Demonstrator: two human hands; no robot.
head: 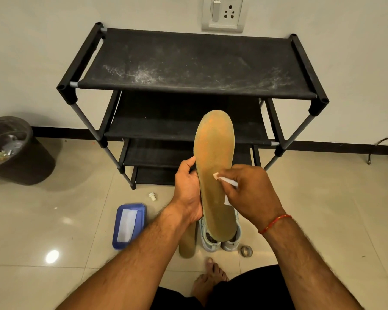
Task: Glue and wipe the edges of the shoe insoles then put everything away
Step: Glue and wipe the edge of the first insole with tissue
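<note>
Two hands share the work. My left hand (187,189) grips the long tan foam insole (214,153) by its left edge, holding it raised and face-up so the rim is reachable. My right hand (253,193) pinches the small white glue tube (227,181), its nozzle touching the insole near the right edge; I judge gluing is under way. The small white cap (152,196) lies on the tiled floor (76,220), off so glue can flow. The blue plastic box (115,231) with a white wipe (127,224) waits nearby for wiping.
</note>
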